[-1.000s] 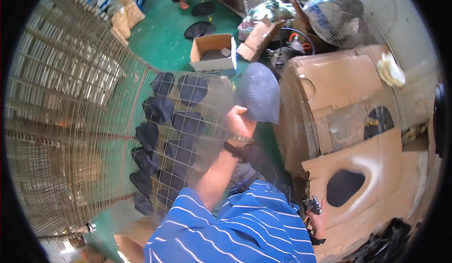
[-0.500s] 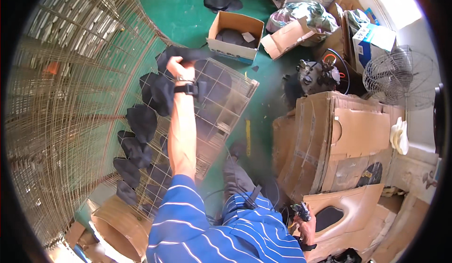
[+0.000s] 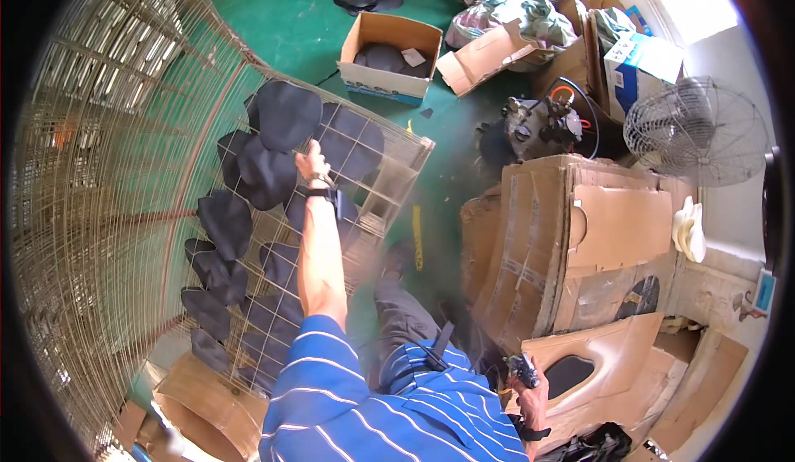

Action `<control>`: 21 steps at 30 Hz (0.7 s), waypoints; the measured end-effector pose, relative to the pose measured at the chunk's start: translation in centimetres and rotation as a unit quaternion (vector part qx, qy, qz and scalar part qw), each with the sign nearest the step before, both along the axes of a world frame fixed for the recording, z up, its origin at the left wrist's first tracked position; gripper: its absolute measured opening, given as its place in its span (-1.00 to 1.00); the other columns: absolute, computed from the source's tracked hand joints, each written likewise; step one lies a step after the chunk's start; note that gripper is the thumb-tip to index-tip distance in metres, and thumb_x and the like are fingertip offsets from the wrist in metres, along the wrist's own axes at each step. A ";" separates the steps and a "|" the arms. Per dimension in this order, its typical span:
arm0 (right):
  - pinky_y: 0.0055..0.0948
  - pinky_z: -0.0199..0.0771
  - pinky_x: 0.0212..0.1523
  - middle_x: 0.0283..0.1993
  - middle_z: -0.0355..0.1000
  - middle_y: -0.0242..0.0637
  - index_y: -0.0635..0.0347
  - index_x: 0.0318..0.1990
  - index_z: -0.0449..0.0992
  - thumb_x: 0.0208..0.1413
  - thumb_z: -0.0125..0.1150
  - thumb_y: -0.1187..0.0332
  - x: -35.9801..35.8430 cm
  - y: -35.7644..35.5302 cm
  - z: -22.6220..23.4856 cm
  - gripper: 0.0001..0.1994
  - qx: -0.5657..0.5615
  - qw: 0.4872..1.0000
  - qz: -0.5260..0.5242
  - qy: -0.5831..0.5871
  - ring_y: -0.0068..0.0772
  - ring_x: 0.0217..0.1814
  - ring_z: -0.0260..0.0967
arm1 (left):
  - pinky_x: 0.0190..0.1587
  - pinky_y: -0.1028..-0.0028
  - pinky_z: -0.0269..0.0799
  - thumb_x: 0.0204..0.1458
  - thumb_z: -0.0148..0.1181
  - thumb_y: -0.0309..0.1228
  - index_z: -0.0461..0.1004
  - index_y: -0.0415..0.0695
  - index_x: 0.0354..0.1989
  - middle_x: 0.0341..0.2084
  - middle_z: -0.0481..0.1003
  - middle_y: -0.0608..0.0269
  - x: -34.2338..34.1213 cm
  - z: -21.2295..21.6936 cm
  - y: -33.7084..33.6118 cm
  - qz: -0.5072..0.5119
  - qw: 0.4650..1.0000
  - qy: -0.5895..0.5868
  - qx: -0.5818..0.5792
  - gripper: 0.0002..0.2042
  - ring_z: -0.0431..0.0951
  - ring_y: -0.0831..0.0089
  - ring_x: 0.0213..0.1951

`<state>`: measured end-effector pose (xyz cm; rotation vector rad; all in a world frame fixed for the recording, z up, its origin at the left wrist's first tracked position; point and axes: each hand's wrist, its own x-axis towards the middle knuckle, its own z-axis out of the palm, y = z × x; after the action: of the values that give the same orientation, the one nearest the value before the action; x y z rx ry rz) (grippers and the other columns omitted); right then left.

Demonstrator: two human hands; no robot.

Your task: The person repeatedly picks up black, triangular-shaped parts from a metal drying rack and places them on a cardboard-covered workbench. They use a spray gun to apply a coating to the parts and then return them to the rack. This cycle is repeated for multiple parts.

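**Dark pads on the wire rack: loose hold, crowded floor**

Dark pads hung across a wire grid rack, leaning over the green floor. Left hand stretched up to the top of the grid, fingers around the edge of one dark pad, wristwatch just below. Right hand low at the hip, clenched on a small dark tool.

Risks from here: a one-handed reach at full stretch, so a weak pinch could let the pad slide off the wire and drop. Rack tilted and light-looking, likely to tip or swing under a push. Tool in the other hand near the cardboard, easy to snag.

No proper surface, only floor. Open cardboard box with more dark pieces beyond the rack, a compressor-like machine, stacked cardboard panels on the right, a standing fan by the wall, big wire cages on the left. Tight footing all round.
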<state>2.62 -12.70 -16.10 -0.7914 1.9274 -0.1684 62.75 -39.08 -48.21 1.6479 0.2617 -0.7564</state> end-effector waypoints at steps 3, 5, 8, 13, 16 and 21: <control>-0.51 0.50 -0.28 -0.22 0.52 -0.22 0.38 0.38 0.16 -0.06 0.26 0.66 -1.7 2.2 -0.3 -0.24 -0.037 0.999 -0.024 -0.007 -0.47 -0.30 0.48 | -0.62 0.53 0.35 0.10 0.22 -0.46 0.17 -0.17 0.27 -0.42 0.43 0.28 -9.5 2.4 1.2 -0.093 0.989 -0.016 -0.114 -0.44 0.42 0.55 -0.51; -0.51 0.51 -0.26 -0.21 0.52 -0.22 0.36 0.38 0.15 -0.06 0.24 0.69 -2.9 4.1 0.3 -0.24 -0.072 0.995 -0.056 -0.034 -0.47 -0.30 0.49 | -0.56 0.52 0.45 0.11 0.22 -0.48 0.27 -0.18 0.21 -0.37 0.44 0.26 -16.0 2.8 3.4 -0.217 0.964 -0.002 -0.151 -0.52 0.49 0.52 -0.47; -0.41 0.50 -0.11 -0.15 0.53 -0.10 0.40 0.29 0.27 -0.01 0.27 0.61 -6.0 9.3 0.2 -0.36 -0.164 0.984 -0.073 0.013 -0.34 -0.16 0.50 | -0.39 0.45 0.55 0.18 0.17 -0.41 0.39 -0.18 0.14 -0.35 0.55 0.27 -27.1 3.7 6.9 -0.453 0.874 0.112 -0.134 -0.65 0.58 0.48 -0.39; -0.41 0.45 -0.16 -0.29 0.48 -0.08 0.37 0.21 0.38 0.08 0.31 0.42 -9.5 14.4 5.2 -0.48 -0.273 0.946 -0.122 0.129 -0.34 -0.30 0.41 | -0.54 0.55 0.32 0.21 0.15 -0.29 0.45 -0.18 0.09 -0.53 0.47 0.37 -36.0 -1.8 15.3 -0.771 0.616 0.162 -0.013 -0.67 0.42 0.59 -0.55; -0.44 0.37 -0.37 -0.47 0.32 -0.15 0.38 0.20 0.37 0.05 0.29 0.50 -11.9 18.8 8.7 -0.49 -0.314 0.909 -0.227 0.152 -0.43 -0.48 0.27 | -0.50 0.42 0.39 0.11 0.18 -0.22 0.51 -0.02 -0.39 -0.61 0.47 0.40 -32.0 -11.1 19.2 -0.951 0.303 -0.042 0.051 -0.83 0.46 0.47 -0.56; -0.44 0.47 -0.23 -0.25 0.54 -0.08 0.32 0.23 0.37 0.08 0.29 0.52 -11.5 28.7 12.6 -0.49 -0.362 0.802 -0.410 0.241 -0.35 -0.32 0.50 | -0.11 0.23 0.49 0.14 0.02 -0.20 0.49 0.16 -0.13 -0.26 0.51 0.38 -31.3 -6.8 20.4 -0.966 -0.072 -0.238 0.066 -0.81 0.50 0.33 -0.12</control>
<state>-8.90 16.02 -3.49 -0.4031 2.6276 -1.4237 31.41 -18.67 -55.01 -0.4504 2.0954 0.9902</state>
